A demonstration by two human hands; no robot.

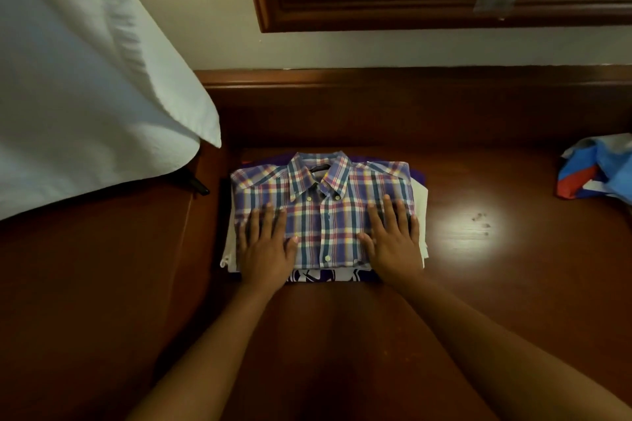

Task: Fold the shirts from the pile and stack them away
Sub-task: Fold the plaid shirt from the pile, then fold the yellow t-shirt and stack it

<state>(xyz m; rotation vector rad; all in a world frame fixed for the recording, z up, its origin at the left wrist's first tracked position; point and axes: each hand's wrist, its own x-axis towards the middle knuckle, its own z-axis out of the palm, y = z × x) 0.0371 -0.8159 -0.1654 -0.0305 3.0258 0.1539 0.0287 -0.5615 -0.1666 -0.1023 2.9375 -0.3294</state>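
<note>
A folded plaid shirt, collar up and facing away from me, lies on top of a stack of folded clothes on the dark wooden surface. Under it show a white garment on the right and a purple one with a white print at the near edge. My left hand lies flat on the shirt's near left part with fingers straight. My right hand presses flat on its near right part. Neither hand grips the cloth.
A white cloth hangs over the left side, just left of the stack. A crumpled blue, red and white bag lies at the far right edge. A wooden frame hangs on the wall behind. A bright light patch falls right of the stack.
</note>
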